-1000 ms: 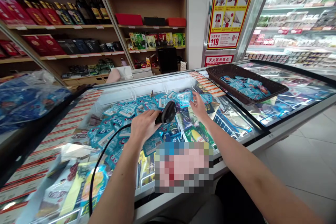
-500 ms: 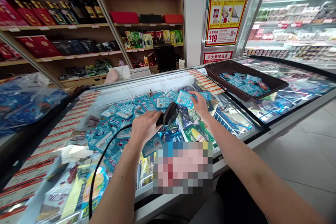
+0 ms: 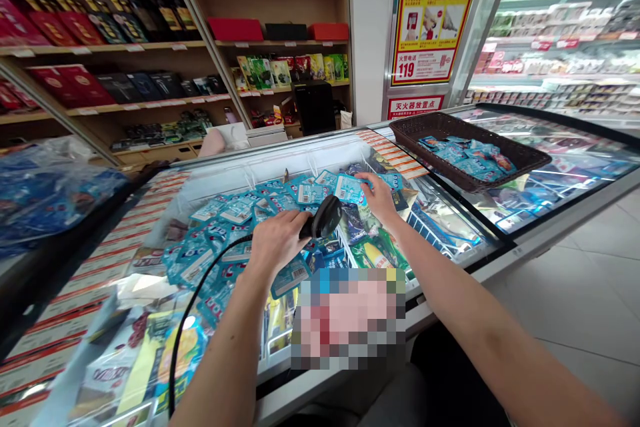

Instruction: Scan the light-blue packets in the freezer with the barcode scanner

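Observation:
My left hand (image 3: 277, 237) is wrapped around the handle of a black barcode scanner (image 3: 327, 217), its head tilted over the chest freezer. A black cable runs from the scanner down along my left forearm. With its fingers at the right edge of a blue packet (image 3: 349, 188), my right hand (image 3: 377, 195) pinches that edge; the packet's white printed label and barcode face up. Many similar blue packets (image 3: 237, 208) lie heaped to the left inside the freezer. Another blue packet (image 3: 291, 277) with a barcode lies below the scanner.
A brown woven basket (image 3: 463, 180) with blue packets sits on the freezer's right part. Green and yellow bags (image 3: 377, 255) fill a wire compartment near me. The freezer's front rim (image 3: 425, 317) runs close to my body. Plastic-wrapped blue goods (image 3: 55, 193) stand at left.
The blue packet and my right fingers at its edge have shifted very slightly. The scanner and my left hand stay almost in place.

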`<state>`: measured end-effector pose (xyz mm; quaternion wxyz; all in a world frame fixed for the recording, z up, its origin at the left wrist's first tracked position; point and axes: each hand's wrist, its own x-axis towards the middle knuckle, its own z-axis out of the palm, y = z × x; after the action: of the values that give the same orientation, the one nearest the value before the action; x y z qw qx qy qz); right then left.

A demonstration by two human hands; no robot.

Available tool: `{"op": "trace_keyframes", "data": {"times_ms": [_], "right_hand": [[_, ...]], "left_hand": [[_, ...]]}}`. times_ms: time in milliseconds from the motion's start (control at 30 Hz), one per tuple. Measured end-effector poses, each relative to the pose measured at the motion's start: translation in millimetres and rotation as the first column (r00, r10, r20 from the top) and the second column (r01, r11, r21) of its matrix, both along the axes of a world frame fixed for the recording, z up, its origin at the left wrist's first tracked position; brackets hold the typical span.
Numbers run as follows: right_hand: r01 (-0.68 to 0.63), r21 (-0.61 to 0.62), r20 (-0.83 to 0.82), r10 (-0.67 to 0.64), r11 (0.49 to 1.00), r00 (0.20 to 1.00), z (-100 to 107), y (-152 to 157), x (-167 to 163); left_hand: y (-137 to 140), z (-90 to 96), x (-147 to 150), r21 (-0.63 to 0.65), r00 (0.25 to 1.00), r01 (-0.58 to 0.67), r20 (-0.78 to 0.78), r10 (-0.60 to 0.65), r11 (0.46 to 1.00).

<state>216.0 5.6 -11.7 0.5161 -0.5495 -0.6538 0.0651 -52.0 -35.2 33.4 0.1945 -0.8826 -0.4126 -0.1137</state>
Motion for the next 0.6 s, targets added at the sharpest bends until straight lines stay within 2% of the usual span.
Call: {"op": "trace_keyframes", "data": {"times_ms": [600], "right_hand": [[0.022,-0.017,0.027,-0.022,1.000,0.999,2.9,-1.2,1.0]], "left_hand": [[-2.0,1.1,0.5,-0.020,1.000,-0.021,0.005,0.021,1.000]]}}
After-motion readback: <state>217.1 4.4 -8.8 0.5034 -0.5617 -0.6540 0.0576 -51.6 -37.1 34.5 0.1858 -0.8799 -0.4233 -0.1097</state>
